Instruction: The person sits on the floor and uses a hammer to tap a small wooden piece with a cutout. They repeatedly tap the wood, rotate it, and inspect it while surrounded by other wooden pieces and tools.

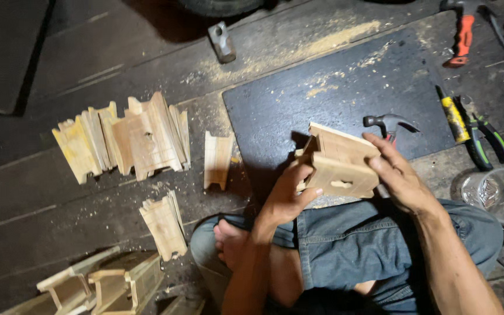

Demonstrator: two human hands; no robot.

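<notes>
— Over the lap, what's happening?
— Both hands are gripping a small wooden box [338, 165]: left hand [287, 195] is clasping its near end, right hand [396, 175] is wrapping the far side.
— And around?
— A hammer [387, 123] is lying just behind on the dark mat [322, 93]; cut wooden pieces [123, 140] are sitting well left.

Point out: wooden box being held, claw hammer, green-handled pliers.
wooden box [340, 164]: head view, front panel above the slot.
claw hammer [387, 122]: head view, metal head.
green-handled pliers [489, 140]: head view, handles.
</notes>
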